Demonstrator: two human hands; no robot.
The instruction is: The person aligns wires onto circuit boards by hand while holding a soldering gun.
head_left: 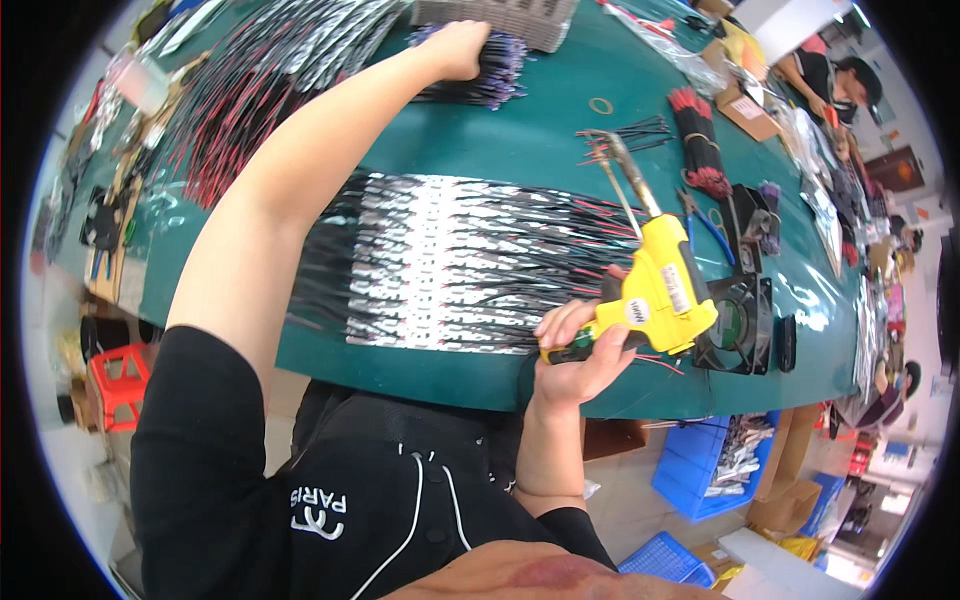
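Note:
My right hand (585, 350) is closed around the handle of a yellow soldering gun (655, 290), near the table's front edge. The gun's metal tip and thin feed tube point up and away. Beside it lies a row of LED strips (430, 265) with black and red wires (580, 215) running off to the right. At the far side, my left hand (462, 50) is curled closed over a pile of black wires with purple ends (495, 75). Its fingertips are hidden, so how many wires it grips does not show.
Black and red wires (225, 130) heap at the far left. To the right lie a red-ended wire bundle (700, 145), blue-handled pliers (712, 230) and a black fan (735, 325). A grey ridged holder (520, 20) stands at the back. Blue bin (690, 470) below; another person (825, 80) far right.

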